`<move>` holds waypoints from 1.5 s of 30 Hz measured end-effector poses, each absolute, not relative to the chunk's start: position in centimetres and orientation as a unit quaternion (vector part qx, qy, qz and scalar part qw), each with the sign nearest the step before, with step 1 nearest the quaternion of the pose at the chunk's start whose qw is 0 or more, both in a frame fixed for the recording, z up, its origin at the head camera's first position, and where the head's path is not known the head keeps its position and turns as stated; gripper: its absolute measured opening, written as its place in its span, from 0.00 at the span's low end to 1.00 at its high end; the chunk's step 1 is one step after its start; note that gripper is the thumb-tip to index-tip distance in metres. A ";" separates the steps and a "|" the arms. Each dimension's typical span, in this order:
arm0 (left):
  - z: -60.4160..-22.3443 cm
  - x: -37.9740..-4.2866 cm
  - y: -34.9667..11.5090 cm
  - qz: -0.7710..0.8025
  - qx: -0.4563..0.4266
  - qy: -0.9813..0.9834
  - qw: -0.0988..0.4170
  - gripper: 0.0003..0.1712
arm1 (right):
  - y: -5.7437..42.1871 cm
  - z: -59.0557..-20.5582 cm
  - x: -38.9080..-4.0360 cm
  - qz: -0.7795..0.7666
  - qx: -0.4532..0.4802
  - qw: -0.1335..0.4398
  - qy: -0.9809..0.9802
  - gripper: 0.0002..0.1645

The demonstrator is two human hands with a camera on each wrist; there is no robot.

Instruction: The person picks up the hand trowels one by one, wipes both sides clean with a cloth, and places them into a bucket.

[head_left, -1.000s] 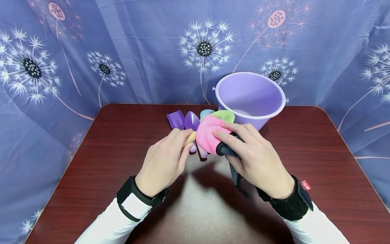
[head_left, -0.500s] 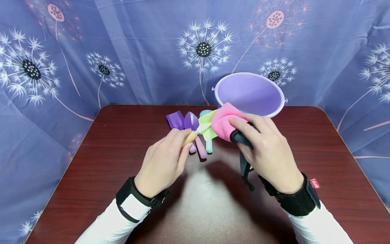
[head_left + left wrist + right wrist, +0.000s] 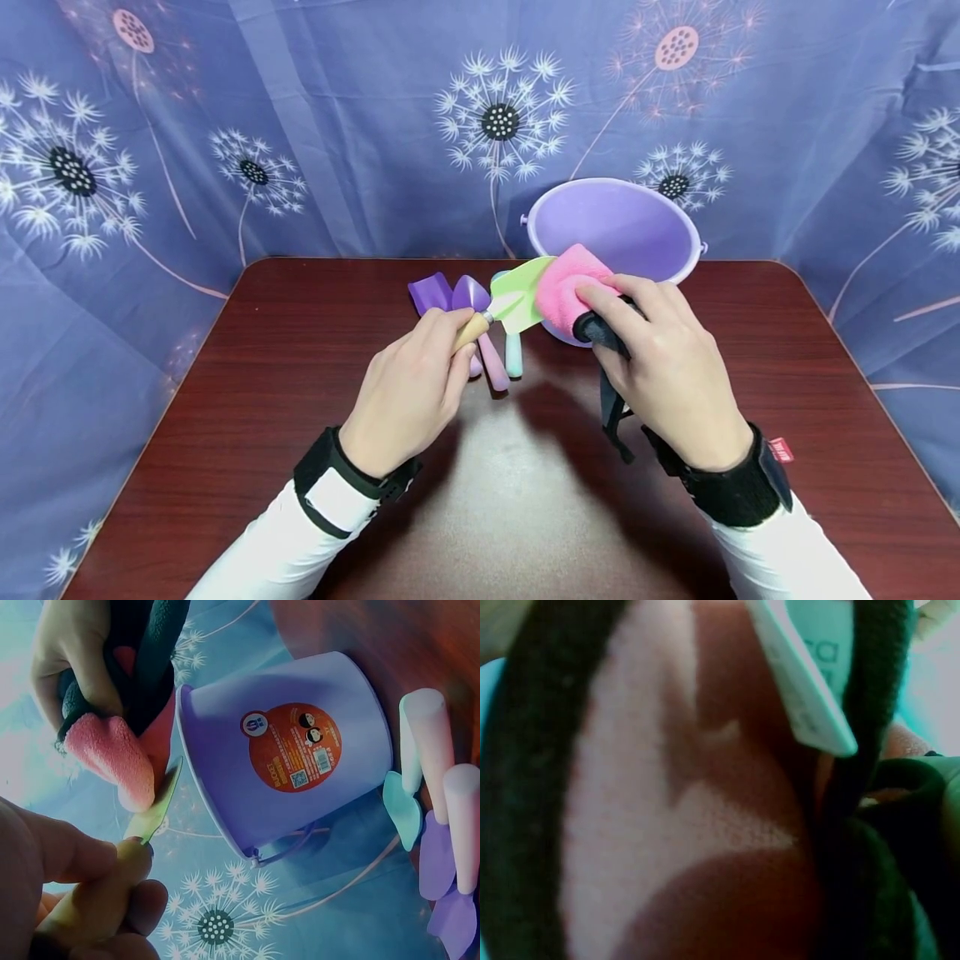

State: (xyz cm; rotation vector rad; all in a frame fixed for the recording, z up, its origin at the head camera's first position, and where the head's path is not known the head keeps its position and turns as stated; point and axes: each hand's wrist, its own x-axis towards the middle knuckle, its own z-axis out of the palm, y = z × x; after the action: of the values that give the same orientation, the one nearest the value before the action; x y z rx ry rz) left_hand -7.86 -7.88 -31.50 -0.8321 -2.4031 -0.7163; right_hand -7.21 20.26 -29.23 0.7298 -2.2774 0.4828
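Observation:
My left hand [image 3: 412, 383] grips the wooden handle [image 3: 94, 907] of a small trowel with a lime-green blade [image 3: 517, 300], held above the table. My right hand [image 3: 660, 367] holds a fluffy pink cloth [image 3: 572, 292] with dark edging, its folds touching the far end of the blade. A dark strap [image 3: 611, 408] dangles below that hand. The right wrist view is filled by blurred pink fabric [image 3: 630, 825], black edging and a white tag [image 3: 810, 682] with partly readable letters. Part of the blade is hidden behind the pink cloth.
Behind the hands stands a lavender bucket [image 3: 532, 225] with an orange label [image 3: 296, 746]. Small toy tools lie left of it: a purple square shovel [image 3: 431, 293], a purple scoop [image 3: 470, 293] and one with a teal handle [image 3: 513, 357]. A dandelion-patterned curtain [image 3: 360, 150] borders the dark wooden table [image 3: 225, 400].
My right hand and the pink cloth have shifted right and away along the blade, uncovering more of the green. My left hand keeps hold of the trowel handle, nearly still.

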 end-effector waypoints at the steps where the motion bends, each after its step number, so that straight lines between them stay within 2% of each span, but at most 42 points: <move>1: -31.5 -7.8 -7.8 -0.264 -0.304 -0.882 0.245 0.14 | 20.1 -29.3 -7.2 0.187 0.286 0.343 -0.875 0.28; 9: -31.7 -7.8 -7.4 -0.265 -0.303 -0.884 0.239 0.13 | 18.7 -29.5 -6.7 0.205 0.333 0.323 -0.862 0.28; 15: -31.7 -7.7 -7.3 -0.264 -0.307 -0.882 0.242 0.13 | 18.1 -29.6 -6.5 0.223 0.364 0.323 -0.845 0.22; 22: -31.7 -7.6 -7.6 -0.257 -0.307 -0.884 0.241 0.14 | 18.3 -29.8 -6.6 0.215 0.386 0.315 -0.840 0.22; 28: -31.6 -7.6 -7.9 -0.260 -0.308 -0.882 0.243 0.15 | 19.3 -29.8 -6.9 0.184 0.366 0.298 -0.862 0.21; 33: -31.4 -7.6 -8.1 -0.260 -0.309 -0.882 0.243 0.15 | 20.1 -29.5 -7.2 0.163 0.337 0.282 -0.883 0.26; 45: -31.4 -7.6 -8.2 -0.268 -0.308 -0.880 0.244 0.16 | 21.3 -29.0 -7.6 0.162 0.292 0.332 -0.882 0.27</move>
State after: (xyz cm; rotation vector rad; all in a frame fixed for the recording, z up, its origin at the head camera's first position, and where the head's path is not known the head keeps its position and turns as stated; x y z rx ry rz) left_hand -7.62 -8.19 -31.38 -0.8405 -2.4039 -0.7316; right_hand -7.57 21.25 -28.96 0.7638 -2.3040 0.4221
